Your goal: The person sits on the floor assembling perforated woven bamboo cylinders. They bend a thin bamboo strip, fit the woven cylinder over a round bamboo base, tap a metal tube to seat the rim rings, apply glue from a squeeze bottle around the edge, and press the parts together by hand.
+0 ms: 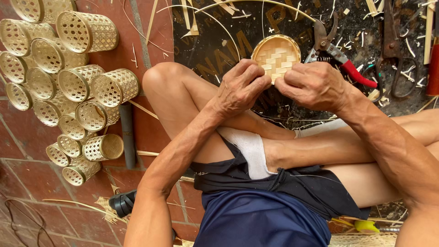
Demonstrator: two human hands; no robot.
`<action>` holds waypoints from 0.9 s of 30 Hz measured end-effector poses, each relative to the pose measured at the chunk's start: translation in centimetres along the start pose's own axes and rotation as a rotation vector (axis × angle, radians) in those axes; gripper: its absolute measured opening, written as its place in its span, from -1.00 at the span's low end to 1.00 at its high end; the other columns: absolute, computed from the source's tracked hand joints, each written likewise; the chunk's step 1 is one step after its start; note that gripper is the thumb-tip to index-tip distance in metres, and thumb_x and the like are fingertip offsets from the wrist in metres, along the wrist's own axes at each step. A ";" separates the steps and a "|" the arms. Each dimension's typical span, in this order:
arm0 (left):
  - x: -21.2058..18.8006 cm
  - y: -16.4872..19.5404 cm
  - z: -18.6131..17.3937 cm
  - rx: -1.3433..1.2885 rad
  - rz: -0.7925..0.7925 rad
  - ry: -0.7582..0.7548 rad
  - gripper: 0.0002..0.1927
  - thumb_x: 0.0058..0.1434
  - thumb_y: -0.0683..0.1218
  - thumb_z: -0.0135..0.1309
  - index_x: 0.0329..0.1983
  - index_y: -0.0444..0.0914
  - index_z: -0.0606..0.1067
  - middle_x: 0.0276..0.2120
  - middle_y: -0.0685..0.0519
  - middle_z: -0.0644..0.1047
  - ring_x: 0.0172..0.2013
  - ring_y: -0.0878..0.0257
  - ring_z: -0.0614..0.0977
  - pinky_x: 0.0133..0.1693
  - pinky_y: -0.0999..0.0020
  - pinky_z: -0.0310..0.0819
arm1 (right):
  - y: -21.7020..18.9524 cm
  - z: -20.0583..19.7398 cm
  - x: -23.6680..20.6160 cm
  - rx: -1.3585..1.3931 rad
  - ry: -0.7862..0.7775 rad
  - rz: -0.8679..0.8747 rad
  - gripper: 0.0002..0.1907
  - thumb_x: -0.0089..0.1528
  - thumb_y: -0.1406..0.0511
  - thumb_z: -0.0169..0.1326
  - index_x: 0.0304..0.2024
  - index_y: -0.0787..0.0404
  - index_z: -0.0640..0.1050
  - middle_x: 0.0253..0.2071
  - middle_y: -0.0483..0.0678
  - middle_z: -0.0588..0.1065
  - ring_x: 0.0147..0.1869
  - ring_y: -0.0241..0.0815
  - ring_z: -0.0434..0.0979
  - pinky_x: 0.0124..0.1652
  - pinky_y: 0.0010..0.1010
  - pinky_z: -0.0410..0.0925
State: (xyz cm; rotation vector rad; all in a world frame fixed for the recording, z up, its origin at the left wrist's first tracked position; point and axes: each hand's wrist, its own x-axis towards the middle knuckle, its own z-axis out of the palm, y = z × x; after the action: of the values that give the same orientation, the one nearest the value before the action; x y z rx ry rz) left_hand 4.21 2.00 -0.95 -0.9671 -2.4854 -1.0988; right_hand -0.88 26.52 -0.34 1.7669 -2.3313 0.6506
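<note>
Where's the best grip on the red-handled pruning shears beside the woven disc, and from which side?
Judging by pose, take the pruning shears by the red handles at the lower right end. The blades point up and left toward the woven bamboo disc, so come from the right, clear of both. The right hand lies nearest, though both it and the left hand are on the disc.

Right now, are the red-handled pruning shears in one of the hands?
No, the pruning shears lie on the dark mat, while both hands, left hand and right hand, hold the round woven piece.
</note>
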 end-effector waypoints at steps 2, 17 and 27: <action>0.1 -0.1 0.1 -0.009 0.003 -0.007 -0.77 0.24 -0.22 0.24 -0.07 -0.28 0.48 -0.19 0.00 0.42 -0.11 0.05 0.51 -0.06 0.20 0.51 | 0.0 0.1 -0.2 0.013 -0.004 0.030 -0.80 0.13 0.45 0.14 -0.18 0.28 0.57 -0.46 -0.14 0.35 -0.38 -0.25 0.42 -0.42 -0.42 0.37; 0.6 2.1 -1.0 -0.057 -0.005 -0.016 -0.71 0.16 -0.30 0.23 -0.05 -0.25 0.53 -0.22 0.02 0.44 -0.16 0.05 0.51 -0.12 0.20 0.49 | -2.1 -1.8 0.8 0.096 0.079 0.113 -0.92 0.13 0.43 0.14 -0.32 0.26 0.50 -0.46 -0.09 0.29 -0.41 -0.20 0.42 -0.48 -0.35 0.35; 1.6 2.7 -1.8 -0.033 -0.013 -0.053 -0.66 0.10 -0.31 0.20 -0.04 -0.22 0.55 -0.23 0.03 0.45 -0.18 0.07 0.49 -0.16 0.23 0.49 | -1.9 -3.3 1.4 0.206 0.125 0.111 -0.88 0.12 0.39 0.12 -0.29 0.25 0.51 -0.44 -0.08 0.32 -0.37 -0.14 0.45 -0.47 -0.29 0.35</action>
State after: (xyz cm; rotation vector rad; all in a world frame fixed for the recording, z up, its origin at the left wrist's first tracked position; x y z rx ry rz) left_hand 4.81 2.76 2.54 -1.0029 -2.5265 -1.1359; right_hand 0.02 26.32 3.64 1.6276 -2.3631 1.0217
